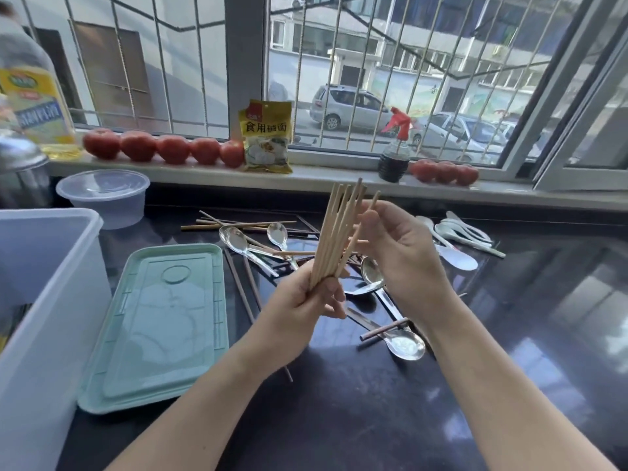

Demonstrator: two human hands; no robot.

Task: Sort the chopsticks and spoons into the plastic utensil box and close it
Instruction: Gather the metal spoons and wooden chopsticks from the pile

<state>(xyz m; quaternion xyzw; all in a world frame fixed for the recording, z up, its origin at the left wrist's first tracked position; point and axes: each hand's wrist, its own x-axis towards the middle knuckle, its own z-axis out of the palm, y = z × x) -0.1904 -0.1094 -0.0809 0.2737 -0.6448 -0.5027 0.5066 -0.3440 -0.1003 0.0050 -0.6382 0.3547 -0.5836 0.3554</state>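
The dark worktop carries everything, and the tall translucent plastic utensil box stands at its left edge, only partly in view. Just right of the box its pale green lid lies flat, so the box is not yet closed. Behind the lid sits a clear round container.

Above the middle of the worktop the left hand grips a bundle of light wooden chopsticks by their lower ends, its fingers curled round them, the sticks fanning upward. The right hand feeds one more chopstick into the bundle; its fingers seem to pinch that stick, though the palm hides the contact.

Beneath the hands lies a loose heap of metal spoons and dark chopsticks, some crossing each other. White plastic spoons lie well apart to the right.

To do this step well, I would tap the held ends level before carrying the bundle over, keeping the left grip firm so none slide out. The path left passes over the lid, which is low and no obstacle; the box's near wall is the edge to clear, so the bundle should go in from above. The front of the worktop offers room for the arms to swing.
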